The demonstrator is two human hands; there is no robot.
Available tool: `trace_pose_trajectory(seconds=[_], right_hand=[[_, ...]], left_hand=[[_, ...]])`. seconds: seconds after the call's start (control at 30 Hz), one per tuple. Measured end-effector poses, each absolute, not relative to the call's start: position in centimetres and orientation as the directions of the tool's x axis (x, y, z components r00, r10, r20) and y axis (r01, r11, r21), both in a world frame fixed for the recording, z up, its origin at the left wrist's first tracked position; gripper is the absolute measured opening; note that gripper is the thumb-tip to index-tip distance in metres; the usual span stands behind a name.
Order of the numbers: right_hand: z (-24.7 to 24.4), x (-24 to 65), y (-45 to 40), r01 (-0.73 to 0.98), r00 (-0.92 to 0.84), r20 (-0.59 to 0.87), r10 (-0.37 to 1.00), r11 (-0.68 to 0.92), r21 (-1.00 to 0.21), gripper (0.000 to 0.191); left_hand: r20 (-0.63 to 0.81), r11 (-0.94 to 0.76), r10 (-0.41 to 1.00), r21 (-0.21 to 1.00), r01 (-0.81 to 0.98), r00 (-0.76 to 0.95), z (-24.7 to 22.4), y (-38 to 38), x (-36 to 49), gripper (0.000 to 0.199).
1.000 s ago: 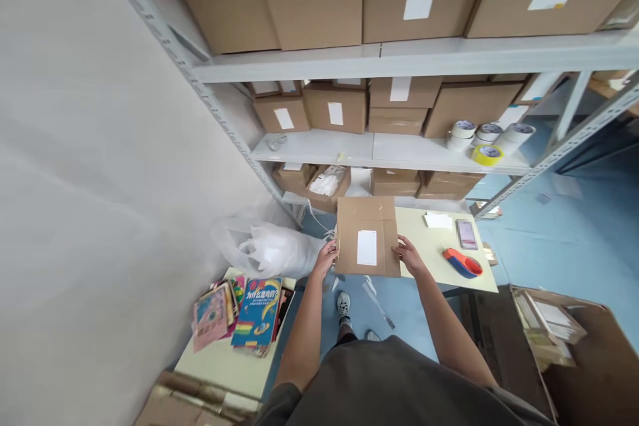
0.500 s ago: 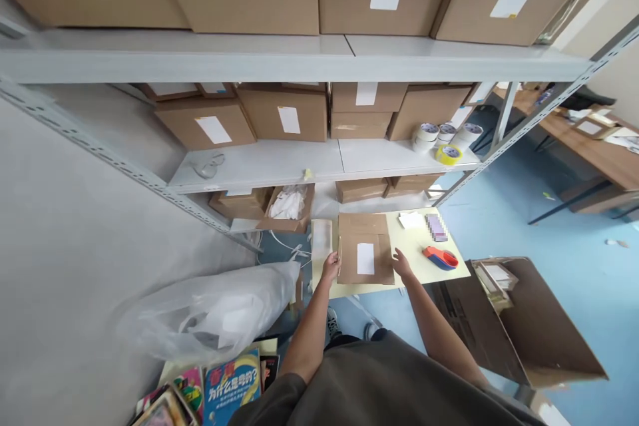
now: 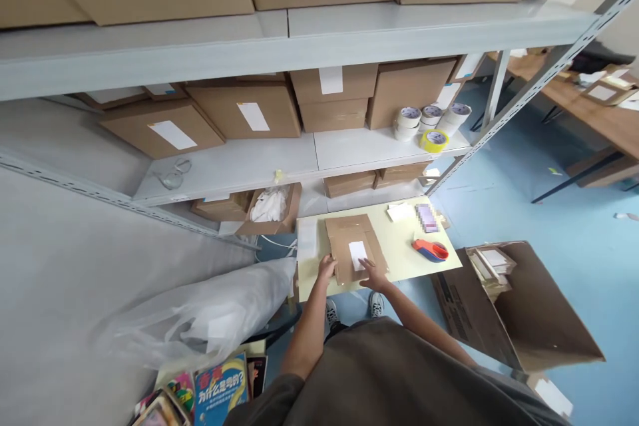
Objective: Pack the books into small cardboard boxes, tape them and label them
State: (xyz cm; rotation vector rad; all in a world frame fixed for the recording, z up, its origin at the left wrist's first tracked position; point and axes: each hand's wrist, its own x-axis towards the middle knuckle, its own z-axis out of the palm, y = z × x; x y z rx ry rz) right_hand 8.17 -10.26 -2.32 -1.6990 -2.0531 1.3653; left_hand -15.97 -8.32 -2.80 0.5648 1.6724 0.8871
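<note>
A flat cardboard package (image 3: 348, 234) with a white label (image 3: 357, 255) lies slightly turned on the pale yellow table. At its left edge, my left hand (image 3: 327, 269) is closed on the cardboard. My right hand (image 3: 373, 275) rests on the lower right part of the package, fingers spread beside the label. Further right on the table are a red and blue tape dispenser (image 3: 430, 250), a blurred purple phone-like item (image 3: 427, 218) and some white paper (image 3: 400, 212).
A metal shelf (image 3: 239, 170) with cardboard boxes and tape rolls (image 3: 409, 117) stands ahead. An open carton (image 3: 549, 306) sits on the floor at right. At left are a white plastic bag (image 3: 234, 299) and books (image 3: 219, 389).
The package has turned a little on the table. My right hand has moved from beside its right edge onto its lower face. The camera view has shifted.
</note>
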Motion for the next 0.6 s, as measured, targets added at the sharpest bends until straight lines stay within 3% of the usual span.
trace_pose_trajectory(seconds=[0.07, 0.13, 0.27, 0.47, 0.6], right_hand=[[-1.9, 7.9, -9.7, 0.724, -0.369, -0.345, 0.863, 0.034, -0.689, 0.1], [-1.3, 8.3, -8.8, 0.693, -0.333, -0.237, 0.913, 0.066, -0.718, 0.086], [0.0, 11.6, -6.1, 0.461, -0.213, -0.049, 0.976, 0.057, -0.886, 0.059], [0.9, 19.3, -3.1, 0.175, -0.166, -0.204, 0.965, -0.175, -0.969, 0.04], [0.5, 21.8, -3.0, 0.076, -0.194, -0.293, 0.936, -0.283, -0.956, 0.042]], left_hand=[[-0.547, 0.545, 0.759, 0.83, -0.114, -0.354, -1.5, -7.7, -13.8, 0.051], [-0.483, 0.465, 0.778, 0.873, -0.148, -0.401, -0.1, -7.0, -11.1, 0.056], [-0.423, 0.4, 0.843, 0.906, -0.141, -0.331, 2.7, -5.1, -7.2, 0.068], [-0.299, 0.407, 0.806, 0.907, 0.112, -0.51, 6.6, 0.1, -9.3, 0.092], [-0.2, 0.332, 0.885, 0.904, 0.27, -0.421, 7.7, 2.6, -10.4, 0.087]])
